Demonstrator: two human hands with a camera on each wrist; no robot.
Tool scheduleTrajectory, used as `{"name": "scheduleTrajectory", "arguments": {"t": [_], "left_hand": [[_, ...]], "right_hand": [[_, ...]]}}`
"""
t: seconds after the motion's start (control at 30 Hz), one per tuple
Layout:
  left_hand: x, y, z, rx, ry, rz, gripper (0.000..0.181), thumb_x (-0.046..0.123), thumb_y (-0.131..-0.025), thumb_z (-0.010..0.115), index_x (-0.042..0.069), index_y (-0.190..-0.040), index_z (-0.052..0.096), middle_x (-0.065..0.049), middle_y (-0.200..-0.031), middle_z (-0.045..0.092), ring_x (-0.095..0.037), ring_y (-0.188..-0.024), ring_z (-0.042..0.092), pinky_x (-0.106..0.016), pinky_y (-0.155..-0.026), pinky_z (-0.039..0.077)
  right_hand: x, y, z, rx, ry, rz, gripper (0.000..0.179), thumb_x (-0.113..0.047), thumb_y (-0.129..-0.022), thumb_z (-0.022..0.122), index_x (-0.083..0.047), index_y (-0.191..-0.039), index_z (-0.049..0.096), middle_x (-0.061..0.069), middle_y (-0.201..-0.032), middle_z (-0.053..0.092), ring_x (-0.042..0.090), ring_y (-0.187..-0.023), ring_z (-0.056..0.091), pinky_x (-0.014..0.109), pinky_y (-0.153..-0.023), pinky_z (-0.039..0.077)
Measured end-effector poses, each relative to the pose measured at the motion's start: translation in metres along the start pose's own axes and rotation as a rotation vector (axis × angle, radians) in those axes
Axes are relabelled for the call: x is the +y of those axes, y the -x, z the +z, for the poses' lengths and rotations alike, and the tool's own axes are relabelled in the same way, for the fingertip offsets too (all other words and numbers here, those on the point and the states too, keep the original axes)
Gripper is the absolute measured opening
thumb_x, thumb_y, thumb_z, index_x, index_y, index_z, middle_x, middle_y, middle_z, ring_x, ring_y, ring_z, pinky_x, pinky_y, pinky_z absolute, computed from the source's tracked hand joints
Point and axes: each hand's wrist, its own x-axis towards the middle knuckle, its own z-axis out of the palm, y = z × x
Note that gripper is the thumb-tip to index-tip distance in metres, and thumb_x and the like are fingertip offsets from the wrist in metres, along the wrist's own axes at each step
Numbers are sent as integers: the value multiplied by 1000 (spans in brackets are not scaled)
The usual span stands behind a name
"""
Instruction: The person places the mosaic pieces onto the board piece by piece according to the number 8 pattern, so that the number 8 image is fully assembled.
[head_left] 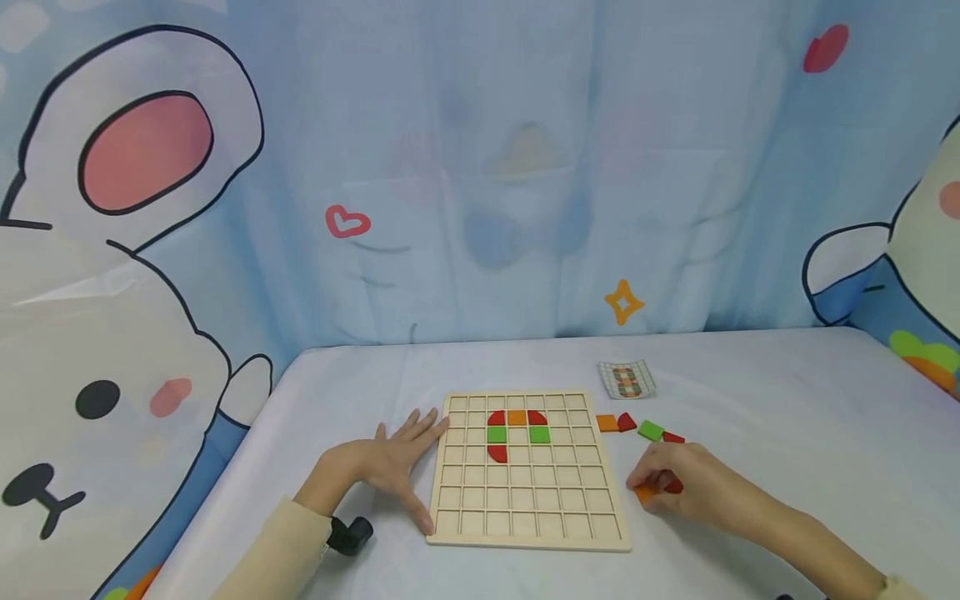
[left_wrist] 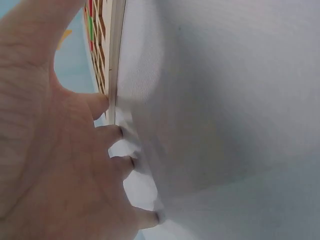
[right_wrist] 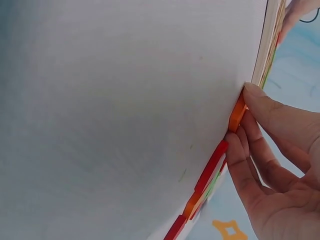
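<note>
A pale wooden grid board (head_left: 555,500) lies on the table. Set in its upper cells are two green squares, one orange square (head_left: 517,417) and several red rounded tiles (head_left: 497,454). My left hand (head_left: 393,461) is spread against the board's left edge, thumb near the lower corner, fingers towards the top. To the right of the board, my right hand (head_left: 686,479) pinches an orange tile (right_wrist: 238,112) between thumb and fingers, close over the cloth. Partly hidden by that hand is a red tile (head_left: 674,485). In the right wrist view another red tile (right_wrist: 211,165) lies beside the fingertips.
Behind my right hand a loose row holds an orange tile (head_left: 608,423), a red tile (head_left: 627,422) and a green tile (head_left: 650,430). A small printed pattern card (head_left: 627,380) lies beyond them. A blue cartoon curtain (head_left: 480,167) hangs along the table's back edge.
</note>
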Motion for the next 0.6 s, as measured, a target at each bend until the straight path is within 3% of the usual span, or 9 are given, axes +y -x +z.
{"name": "scheduleTrajectory", "arguments": {"t": [0.3,0.6], "left_hand": [[-1,4,2,31,-1,6,137,53,-70,95,18,-170,9,-9,-177,2,-33,-162,-2,-73,-121,4],[-5,2,8,64,25,27,136,56,-71,94,22,-170,8,-8,-177,0,-32,-162,-5,-72,-122,-1]], "right_hand": [[-2,-3,-1,-22,-7,25,22,-2,-80,89,-9,-99,80,-9,-95,68,1,-78,56,22,-70,56],[-3,-5,-2,-44,-12,80,20,-2,-81,88,-8,-98,78,-11,-87,65,0,-73,50,22,-64,52]]}}
